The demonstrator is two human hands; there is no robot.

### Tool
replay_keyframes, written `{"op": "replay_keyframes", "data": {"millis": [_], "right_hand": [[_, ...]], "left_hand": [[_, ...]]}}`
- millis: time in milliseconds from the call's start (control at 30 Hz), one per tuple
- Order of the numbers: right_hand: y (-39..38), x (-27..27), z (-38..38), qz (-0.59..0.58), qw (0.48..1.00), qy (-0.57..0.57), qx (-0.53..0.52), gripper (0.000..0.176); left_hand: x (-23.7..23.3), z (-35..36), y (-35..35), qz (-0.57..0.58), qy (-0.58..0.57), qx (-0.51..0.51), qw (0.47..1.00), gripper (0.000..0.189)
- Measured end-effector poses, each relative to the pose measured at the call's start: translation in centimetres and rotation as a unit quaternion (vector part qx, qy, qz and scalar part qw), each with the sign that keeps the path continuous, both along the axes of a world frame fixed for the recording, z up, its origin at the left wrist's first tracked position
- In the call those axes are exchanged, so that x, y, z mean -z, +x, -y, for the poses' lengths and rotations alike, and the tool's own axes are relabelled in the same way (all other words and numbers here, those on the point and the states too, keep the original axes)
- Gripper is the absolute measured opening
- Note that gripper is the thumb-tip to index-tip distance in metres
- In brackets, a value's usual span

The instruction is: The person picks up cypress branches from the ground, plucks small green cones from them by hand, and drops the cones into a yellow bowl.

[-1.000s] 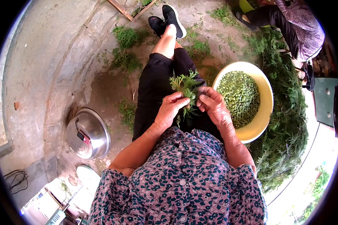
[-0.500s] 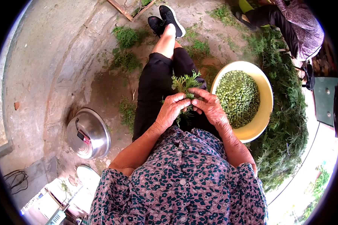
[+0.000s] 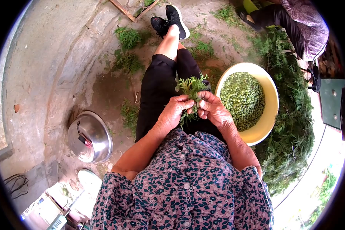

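Over my lap, a green conifer sprig (image 3: 193,85) with scaly, flat fronds is held between both hands. My left hand (image 3: 175,110) is closed, thumb and fingers gripping the sprig from the left. My right hand (image 3: 214,108) pinches at its right side, thumb and forefinger together close to the stem. Some fronds hang below the fingers. Whether a small berry sits in the right pinch is too small to tell. Just right of my right hand stands a cream-yellow bucket (image 3: 270,120) holding many small round green berries (image 3: 242,100).
A large heap of cut conifer branches (image 3: 291,142) lies right of the bucket. On the left stands a shiny metal basin (image 3: 99,134) with a small dark-and-red object (image 3: 85,140) on it. Green clippings (image 3: 128,37) litter the ground. Another person (image 3: 304,27) sits at the upper right.
The sprig has shifted slightly right and shows more of its fronds. My right fingers have drawn in from a spread pose to a tighter pinch beside the stem.
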State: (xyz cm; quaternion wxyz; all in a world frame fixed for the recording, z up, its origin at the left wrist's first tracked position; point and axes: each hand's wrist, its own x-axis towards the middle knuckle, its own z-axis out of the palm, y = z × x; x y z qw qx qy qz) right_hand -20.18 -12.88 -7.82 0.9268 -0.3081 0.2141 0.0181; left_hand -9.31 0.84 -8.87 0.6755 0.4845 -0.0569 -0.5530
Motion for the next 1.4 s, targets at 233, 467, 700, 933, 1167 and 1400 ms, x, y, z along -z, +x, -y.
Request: {"op": "replay_keyframes", "data": {"millis": [233, 467, 700, 933, 1167, 1400], "right_hand": [[-0.1, -0.2, 0.2, -0.011, 1.0, 0.026, -0.001, 0.024], [-0.3, 0.1, 0.5, -0.042, 0.998, 0.042, 0.023, 0.022], [-0.3, -0.2, 0.6, -0.056, 0.996, 0.042, 0.055, 0.017], [-0.8, 0.5, 1.5, -0.004, 0.986, 0.109, 0.128, 0.016], [-2.5, 2.3, 4.4, -0.021, 0.972, -0.002, 0.233, 0.016], [-5.9, 3.7, 7.7, -0.174, 0.931, -0.162, 0.279, 0.02]], "left_hand": [[0.5, 0.0, -0.4, -0.096, -0.021, -0.018, 0.995, 0.014], [0.3, 0.4, -0.9, -0.143, -0.04, -0.036, 0.988, 0.019], [0.3, 1.0, -1.1, -0.139, -0.035, -0.047, 0.989, 0.014], [1.6, 0.3, -0.5, -0.203, -0.09, -0.089, 0.971, 0.011], [1.2, 0.1, -0.2, -0.228, -0.052, -0.14, 0.962, 0.011], [1.3, 1.4, -1.2, -0.023, 0.004, -0.173, 0.985, 0.021]]}}
